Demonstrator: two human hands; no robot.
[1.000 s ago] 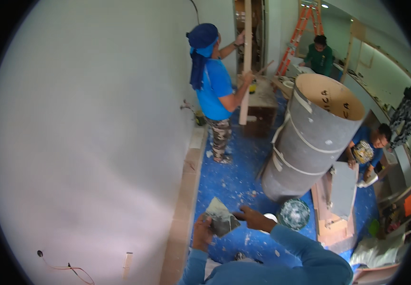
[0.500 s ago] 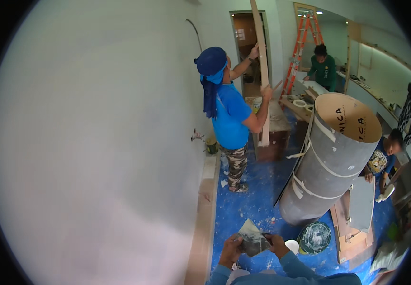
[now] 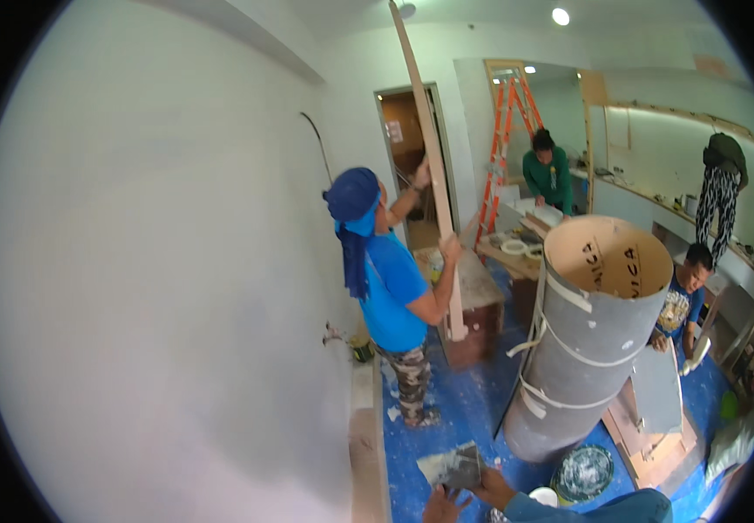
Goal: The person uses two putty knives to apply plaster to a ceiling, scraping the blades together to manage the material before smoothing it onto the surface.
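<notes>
Low in the picture, a flat square putty scraper, dark grey and smeared with white, lies against a pale flat piece. My right hand is closed on the scraper's lower right edge. My left hand is at the lower edge of the two pieces, its fingers bent and partly cut off by the picture's edge; it seems to pinch them there. Beside my right forearm stand a white round container and a dark green bucket with whitish stuff in it.
A plain wall fills the left. A co-worker in blue holds a long wooden plank. A large strapped grey roll stands ahead, with boards to its right. Farther back are an orange ladder and other people. Blue sheeting covers the floor.
My view has tilted up, so the room shows more. My hands and the scraper sit lower in the picture, and the scraper has turned. The co-worker still holds the plank.
</notes>
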